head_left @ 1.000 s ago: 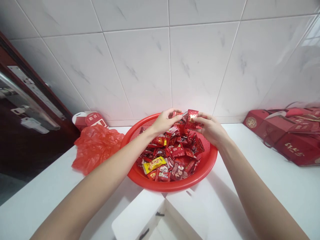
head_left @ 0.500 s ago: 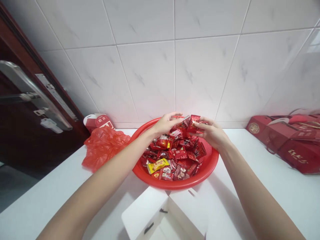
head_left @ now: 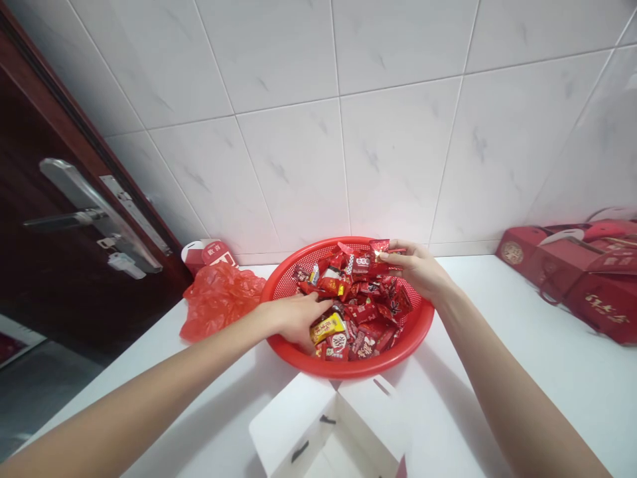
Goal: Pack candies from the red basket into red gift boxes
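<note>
A red plastic basket [head_left: 423,332] with perforated sides holds a heap of wrapped candies [head_left: 361,312], mostly red. My left hand [head_left: 298,318] reaches into its left side, fingers apart among the wrappers, beside a yellow-wrapped candy [head_left: 328,327]; its lower fingertips are partly hidden. Over the back right of the heap, my right hand [head_left: 421,265] pinches red-wrapped candy [head_left: 379,246] between thumb and fingers. Just in front of the basket stands an open white box [head_left: 293,425], its flaps spread and its inside partly in view.
A crumpled red plastic bag [head_left: 219,299] lies left of the basket, with a small red and white box [head_left: 209,253] behind it. Red gift boxes [head_left: 572,272] stand at the right. A tiled wall [head_left: 393,159] rises behind; a dark door [head_left: 74,252] is at the left.
My left hand has moved from the back of the basket down to its front left, beside the yellow candy. My right hand stays at the back right with red candy. The view has shifted slightly.
</note>
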Tool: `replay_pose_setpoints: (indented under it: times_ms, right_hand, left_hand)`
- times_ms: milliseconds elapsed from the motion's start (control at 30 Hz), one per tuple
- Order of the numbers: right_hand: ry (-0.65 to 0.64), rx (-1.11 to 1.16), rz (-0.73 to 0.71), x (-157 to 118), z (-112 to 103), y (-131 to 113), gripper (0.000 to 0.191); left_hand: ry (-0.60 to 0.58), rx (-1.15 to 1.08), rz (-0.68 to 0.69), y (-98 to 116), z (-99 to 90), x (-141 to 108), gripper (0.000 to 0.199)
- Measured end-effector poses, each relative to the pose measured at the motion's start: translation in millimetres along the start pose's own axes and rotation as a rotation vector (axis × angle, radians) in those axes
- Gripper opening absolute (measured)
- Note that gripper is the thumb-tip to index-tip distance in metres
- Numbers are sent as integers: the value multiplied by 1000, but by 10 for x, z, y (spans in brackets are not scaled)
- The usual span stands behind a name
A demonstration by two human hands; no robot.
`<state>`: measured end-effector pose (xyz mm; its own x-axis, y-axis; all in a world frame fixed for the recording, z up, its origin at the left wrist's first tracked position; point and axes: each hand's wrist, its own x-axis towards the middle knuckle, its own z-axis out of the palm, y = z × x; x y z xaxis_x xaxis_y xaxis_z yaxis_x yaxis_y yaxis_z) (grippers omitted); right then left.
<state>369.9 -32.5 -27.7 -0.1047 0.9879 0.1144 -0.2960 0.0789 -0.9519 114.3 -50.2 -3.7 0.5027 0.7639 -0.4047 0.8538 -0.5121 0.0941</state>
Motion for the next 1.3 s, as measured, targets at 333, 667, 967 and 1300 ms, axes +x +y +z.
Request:
replay_pose_setpoints:
  times_ms: [333, 667, 967, 1300]
  right_hand:
    - [53, 105, -22, 17, 6, -19, 30]
    - [84, 210, -11, 44, -18, -25, 31]
    - [92, 237, -14, 42, -29, -44, 29]
    - [28, 127, 8, 5, 10, -57, 31]
  left_hand:
    - [134, -957, 182, -83, -48, 488, 68]
    - [131, -1241, 147, -101, -69, 445, 72]
    - [210, -1161, 133, -120, -64, 464, 63]
    - [147, -1203, 228, -67, -100, 426, 41]
